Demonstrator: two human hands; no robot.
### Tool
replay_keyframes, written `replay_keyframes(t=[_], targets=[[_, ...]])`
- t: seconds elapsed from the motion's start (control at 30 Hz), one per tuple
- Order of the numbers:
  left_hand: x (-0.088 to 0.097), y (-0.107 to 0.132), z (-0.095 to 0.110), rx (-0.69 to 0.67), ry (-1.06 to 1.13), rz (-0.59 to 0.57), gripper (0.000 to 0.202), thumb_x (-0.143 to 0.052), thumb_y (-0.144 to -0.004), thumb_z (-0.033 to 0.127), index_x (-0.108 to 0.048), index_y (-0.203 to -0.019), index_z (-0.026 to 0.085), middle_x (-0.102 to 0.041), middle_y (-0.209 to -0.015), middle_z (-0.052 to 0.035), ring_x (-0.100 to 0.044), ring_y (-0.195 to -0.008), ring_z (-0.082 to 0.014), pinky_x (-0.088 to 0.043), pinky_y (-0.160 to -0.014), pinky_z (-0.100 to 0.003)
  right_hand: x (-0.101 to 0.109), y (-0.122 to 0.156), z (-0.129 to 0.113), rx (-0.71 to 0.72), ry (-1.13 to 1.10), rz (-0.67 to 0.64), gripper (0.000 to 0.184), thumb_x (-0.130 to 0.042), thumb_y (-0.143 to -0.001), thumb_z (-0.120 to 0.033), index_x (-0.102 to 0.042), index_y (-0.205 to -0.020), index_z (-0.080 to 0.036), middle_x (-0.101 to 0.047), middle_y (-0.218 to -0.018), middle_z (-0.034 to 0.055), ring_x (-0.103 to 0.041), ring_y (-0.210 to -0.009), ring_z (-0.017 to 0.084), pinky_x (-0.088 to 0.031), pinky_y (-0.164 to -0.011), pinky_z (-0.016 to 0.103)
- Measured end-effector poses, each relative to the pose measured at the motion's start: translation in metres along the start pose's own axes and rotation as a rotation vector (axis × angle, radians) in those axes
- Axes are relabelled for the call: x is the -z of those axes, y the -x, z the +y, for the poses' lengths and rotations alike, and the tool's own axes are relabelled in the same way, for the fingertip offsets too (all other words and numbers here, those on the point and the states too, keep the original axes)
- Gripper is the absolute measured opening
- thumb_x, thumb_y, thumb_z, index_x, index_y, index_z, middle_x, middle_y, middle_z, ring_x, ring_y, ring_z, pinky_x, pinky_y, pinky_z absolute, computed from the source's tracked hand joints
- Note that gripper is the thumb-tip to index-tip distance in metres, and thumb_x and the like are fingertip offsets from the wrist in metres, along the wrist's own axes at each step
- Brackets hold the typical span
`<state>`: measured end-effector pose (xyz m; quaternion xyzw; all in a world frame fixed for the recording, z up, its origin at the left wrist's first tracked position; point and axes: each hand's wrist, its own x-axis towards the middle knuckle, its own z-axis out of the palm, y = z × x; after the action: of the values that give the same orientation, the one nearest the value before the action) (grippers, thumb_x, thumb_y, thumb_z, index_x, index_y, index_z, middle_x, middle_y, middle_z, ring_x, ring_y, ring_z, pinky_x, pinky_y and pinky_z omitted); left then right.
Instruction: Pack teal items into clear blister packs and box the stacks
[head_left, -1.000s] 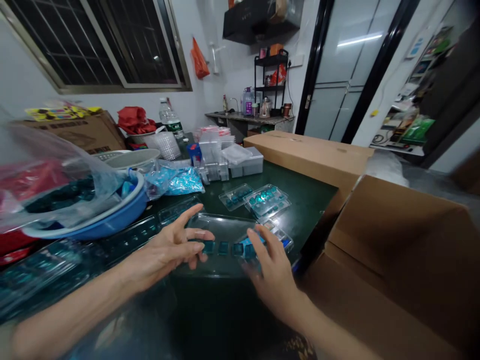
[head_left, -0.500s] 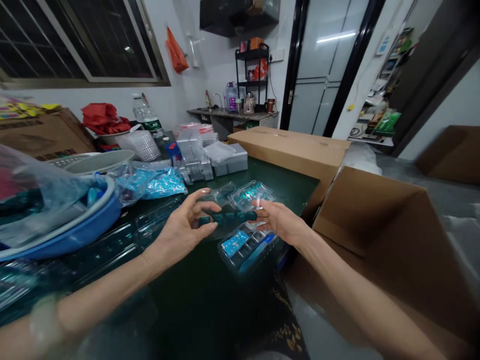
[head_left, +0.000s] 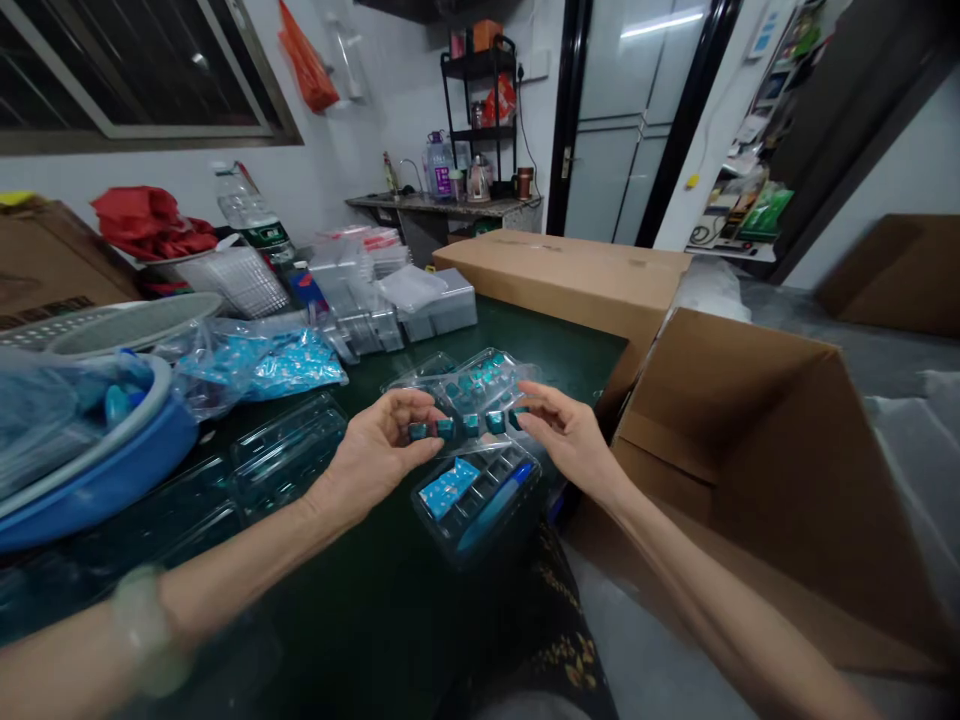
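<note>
A row of small, shiny teal blocks (head_left: 471, 425) spans the gap between my hands, above a clear plastic tray. My left hand (head_left: 394, 430) has its thumb and fingers closed about the left end of the row. At the right end, my right hand (head_left: 559, 425) pinches the last block between thumb and fingers. What joins the blocks, if anything, I cannot make out. Just below lies a clear compartment tray (head_left: 480, 500) with a blue patterned packet (head_left: 450, 488) and a blue pen-like tool (head_left: 495, 507) in it. Behind my hands, another clear tray (head_left: 484, 375) holds several teal pieces.
An open cardboard box (head_left: 739, 420) stands to the right, and a closed carton (head_left: 559, 268) lies behind the green table (head_left: 337, 600). Clear cases (head_left: 442, 305) are stacked at the back. At left are a blue basin (head_left: 161, 440), blue packets (head_left: 289, 362) and clear plastic trays (head_left: 289, 450).
The row of teal blocks now shows wider gaps and sits slightly higher in view. My right hand's fingers have bent around its end. The camera view has shifted a little.
</note>
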<state>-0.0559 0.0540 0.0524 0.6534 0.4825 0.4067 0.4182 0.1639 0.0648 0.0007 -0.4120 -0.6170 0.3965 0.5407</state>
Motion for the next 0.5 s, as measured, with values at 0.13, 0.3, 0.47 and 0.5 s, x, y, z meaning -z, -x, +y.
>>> replay_keyframes(t=[0.13, 0.3, 0.47, 0.5], targets=[[0.006, -0.007, -0.008, 0.188, 0.108, -0.037, 0.048, -0.066, -0.064, 0.016, -0.047, -0.108, 0.019, -0.057, -0.103, -0.0062, -0.054, -0.096, -0.0188, -0.044, -0.079, -0.032, -0.001, 0.002, -0.019, 0.138, 0.147, 0.085, 0.027, -0.062, -0.072, -0.028, -0.061, -0.098, -0.020, -0.063, -0.084, 0.0026, -0.055, -0.068, 0.013, -0.044, -0.060, 0.026], [0.023, -0.010, 0.000, 0.419, 0.166, 0.089, 0.058, -0.065, -0.060, 0.011, -0.044, -0.113, 0.018, -0.053, -0.114, -0.0111, -0.050, -0.105, -0.0247, -0.045, -0.079, -0.037, -0.009, 0.007, -0.050, 0.403, 0.396, 0.093, 0.021, -0.058, -0.076, -0.024, -0.059, -0.096, -0.018, -0.060, -0.082, 0.0024, -0.054, -0.072, 0.013, -0.044, -0.062, 0.026], [0.024, 0.002, 0.024, 0.687, 0.480, 0.070, 0.047, -0.060, -0.070, 0.041, -0.046, -0.101, 0.009, -0.059, -0.096, -0.0183, -0.062, -0.077, -0.0288, -0.051, -0.062, -0.041, -0.040, 0.030, -0.062, 0.705, 0.893, -0.024, 0.018, -0.048, -0.082, -0.016, -0.059, -0.095, -0.016, -0.056, -0.075, 0.0042, -0.049, -0.073, 0.016, -0.039, -0.064, 0.030], [0.021, 0.006, 0.028, 0.698, 0.496, 0.045, 0.046, -0.062, -0.069, 0.040, -0.047, -0.100, 0.009, -0.060, -0.092, -0.0172, -0.063, -0.072, -0.0265, -0.052, -0.059, -0.038, -0.049, 0.036, -0.062, 0.747, 0.959, -0.052, 0.018, -0.046, -0.082, -0.014, -0.059, -0.094, -0.015, -0.055, -0.072, 0.0035, -0.048, -0.070, 0.016, -0.038, -0.061, 0.030]])
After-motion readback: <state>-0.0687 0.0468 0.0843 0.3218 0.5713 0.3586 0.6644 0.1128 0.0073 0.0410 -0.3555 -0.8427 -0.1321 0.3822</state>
